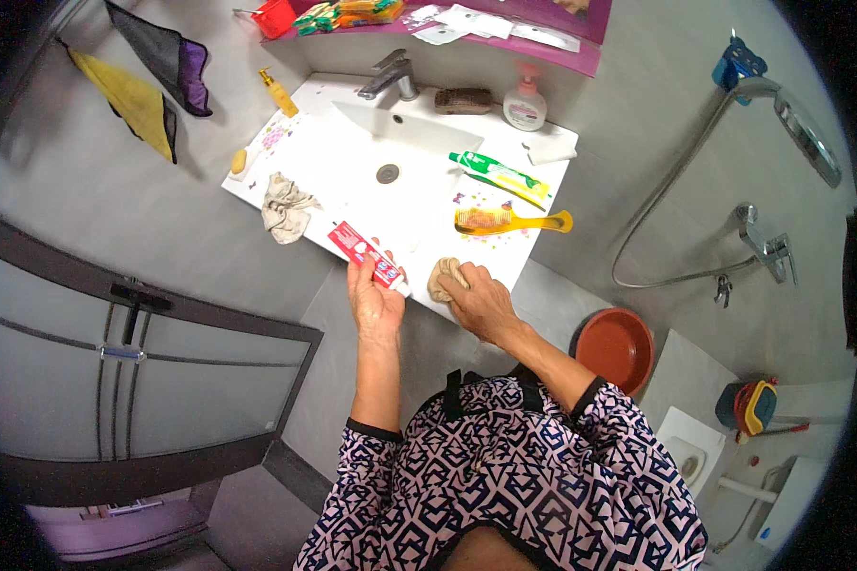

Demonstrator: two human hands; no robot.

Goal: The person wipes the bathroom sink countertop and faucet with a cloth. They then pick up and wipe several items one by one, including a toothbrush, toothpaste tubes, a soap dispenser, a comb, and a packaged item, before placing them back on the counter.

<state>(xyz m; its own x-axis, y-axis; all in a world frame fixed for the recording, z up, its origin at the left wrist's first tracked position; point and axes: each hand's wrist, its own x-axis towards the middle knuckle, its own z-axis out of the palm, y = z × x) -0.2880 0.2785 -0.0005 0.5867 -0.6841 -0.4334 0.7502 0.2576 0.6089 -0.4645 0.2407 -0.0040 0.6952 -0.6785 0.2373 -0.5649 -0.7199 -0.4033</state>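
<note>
My left hand [376, 303] is closed around a red and white toothpaste tube [367, 255], held over the front edge of the white sink counter [419, 249]. Its white cap points toward my right hand [483, 302], which grips a crumpled beige cloth [447, 278] against the counter's front edge. Beyond that hand lie a yellow comb [505, 222] and a green and yellow toothpaste tube [503, 178]. Left of the red tube, a second crumpled cloth [288, 207] drapes over the counter edge.
A faucet [390, 76], brush [463, 101] and pump bottle [525, 103] stand behind the basin [419, 133]. A slim yellow bottle [279, 93] and yellow soap [239, 161] are at the left. A brown tub [615, 350] sits on the floor at right, below the shower hose [628, 243].
</note>
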